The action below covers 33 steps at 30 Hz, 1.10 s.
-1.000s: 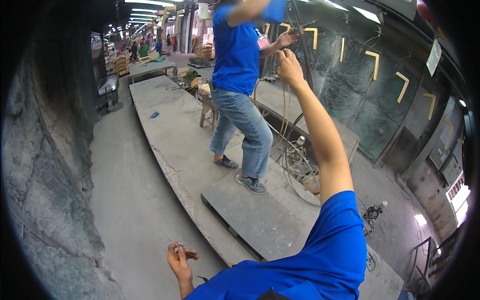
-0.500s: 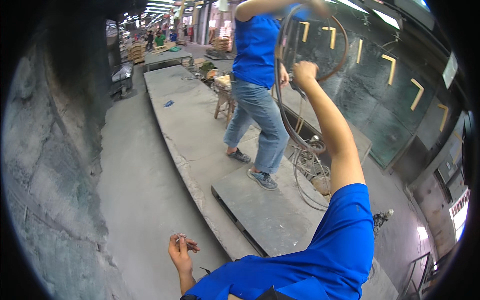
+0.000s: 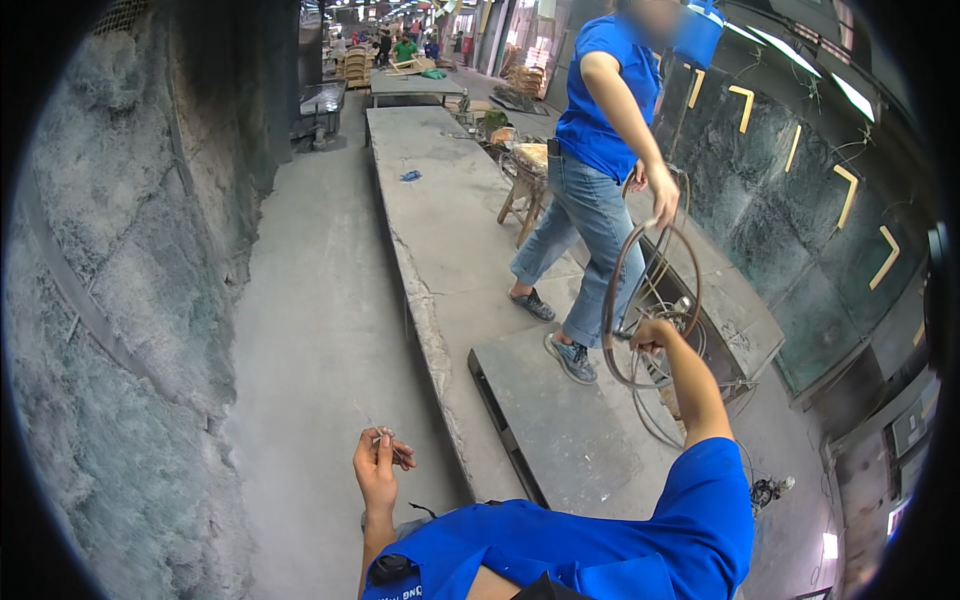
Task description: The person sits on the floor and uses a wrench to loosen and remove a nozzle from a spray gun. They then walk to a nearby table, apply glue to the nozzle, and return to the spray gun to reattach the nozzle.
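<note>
My left hand (image 3: 382, 466) is held low at the front, with thumb and fingers pinched on something small and thin that I cannot make out. My right arm reaches forward, and my right hand (image 3: 652, 337) is closed. It overlaps the loop of a brown hose (image 3: 608, 330); what lies in its fingers is hidden. A co-worker in a blue shirt (image 3: 612, 85) and jeans stands just beyond, one hand (image 3: 662, 200) at the top of the hose loop.
The co-worker stands on a long grey platform (image 3: 440, 215) with a dark slab (image 3: 560, 430) at its near end. A wooden stool (image 3: 525, 190) and tangled hoses (image 3: 660, 400) are beside it. A rough wall (image 3: 130, 250) runs along the left; grey panels with angled wooden strips (image 3: 848, 195) line the right.
The hose loop and my right hand have come down from high up. The co-worker's raised arm is now lowered toward the hose. My view has shifted left; my left hand keeps its pinch.
</note>
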Tool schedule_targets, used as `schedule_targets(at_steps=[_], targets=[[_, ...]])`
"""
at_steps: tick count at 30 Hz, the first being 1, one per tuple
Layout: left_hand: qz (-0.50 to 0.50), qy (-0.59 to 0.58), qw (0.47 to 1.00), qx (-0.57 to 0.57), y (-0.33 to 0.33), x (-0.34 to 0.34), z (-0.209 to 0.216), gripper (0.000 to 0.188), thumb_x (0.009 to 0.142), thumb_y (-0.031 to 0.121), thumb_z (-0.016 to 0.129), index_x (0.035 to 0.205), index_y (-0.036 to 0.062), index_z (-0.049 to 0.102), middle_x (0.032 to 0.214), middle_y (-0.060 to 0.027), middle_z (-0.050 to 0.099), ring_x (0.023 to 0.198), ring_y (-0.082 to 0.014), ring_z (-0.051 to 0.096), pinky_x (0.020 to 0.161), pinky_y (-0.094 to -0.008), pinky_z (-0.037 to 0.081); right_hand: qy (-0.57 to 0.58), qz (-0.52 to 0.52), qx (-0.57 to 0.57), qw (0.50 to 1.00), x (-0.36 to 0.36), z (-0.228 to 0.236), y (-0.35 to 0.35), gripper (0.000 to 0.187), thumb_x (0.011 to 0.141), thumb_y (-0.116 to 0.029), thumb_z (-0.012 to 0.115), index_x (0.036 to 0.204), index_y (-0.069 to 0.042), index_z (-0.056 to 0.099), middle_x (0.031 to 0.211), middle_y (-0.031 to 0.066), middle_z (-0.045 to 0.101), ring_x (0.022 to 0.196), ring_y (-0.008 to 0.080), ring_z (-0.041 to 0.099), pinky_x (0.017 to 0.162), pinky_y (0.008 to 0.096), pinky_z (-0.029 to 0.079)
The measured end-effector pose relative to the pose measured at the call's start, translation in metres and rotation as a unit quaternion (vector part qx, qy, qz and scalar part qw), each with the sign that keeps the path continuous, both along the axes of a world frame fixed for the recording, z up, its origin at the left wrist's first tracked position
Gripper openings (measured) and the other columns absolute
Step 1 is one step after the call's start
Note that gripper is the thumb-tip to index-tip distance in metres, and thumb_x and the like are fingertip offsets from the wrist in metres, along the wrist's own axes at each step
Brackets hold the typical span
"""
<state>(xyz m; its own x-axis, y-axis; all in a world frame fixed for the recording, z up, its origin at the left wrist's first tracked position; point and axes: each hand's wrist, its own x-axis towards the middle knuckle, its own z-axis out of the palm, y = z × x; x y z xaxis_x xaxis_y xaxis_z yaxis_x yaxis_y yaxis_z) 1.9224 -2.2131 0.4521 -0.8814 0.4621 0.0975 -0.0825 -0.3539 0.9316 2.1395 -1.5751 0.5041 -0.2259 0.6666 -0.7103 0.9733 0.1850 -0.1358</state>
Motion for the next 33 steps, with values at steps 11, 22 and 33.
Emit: schedule_targets(at_steps=[11,22,33], targets=[[0.102,-0.012,0.994,-0.028,-0.039,-0.014,-0.012,0.015,0.107,0.021,0.052,0.106,0.0062,0.054,0.074,-0.0101,0.066,0.056,-0.0174,0.064,0.050,-0.0260,0.048,0.580,-0.097,0.132,0.798,-0.002,-0.098,-0.191,0.060,0.076,-0.002,0.066,0.133,0.001,0.046,0.069,0.0066,0.063,0.051,0.0162,0.059,0.047,0.0285,0.045],[0.238,-0.010,0.959,-0.155,-0.090,-0.062,-0.053,0.020,0.109,0.023,0.048,0.105,0.0034,0.053,0.073,-0.0100,0.066,0.055,-0.0158,0.064,0.047,-0.0249,0.045,0.427,0.253,0.249,0.831,-0.080,-0.078,-0.415,0.058,0.080,-0.021,0.077,0.128,-0.002,0.051,0.137,0.0269,0.050,0.083,0.0492,0.069,0.071,0.0521,0.060],[0.362,0.015,0.910,-0.201,-0.144,-0.063,-0.097,0.025,0.104,0.021,0.058,0.115,-0.0011,0.060,0.082,-0.0093,0.067,0.067,-0.0151,0.066,0.054,-0.0266,0.053,0.558,0.376,-0.088,0.734,-0.103,-0.082,-0.523,0.071,0.086,-0.021,0.080,0.145,-0.006,0.043,0.101,0.0267,0.069,0.085,0.0418,0.071,0.071,0.0442,0.057]])
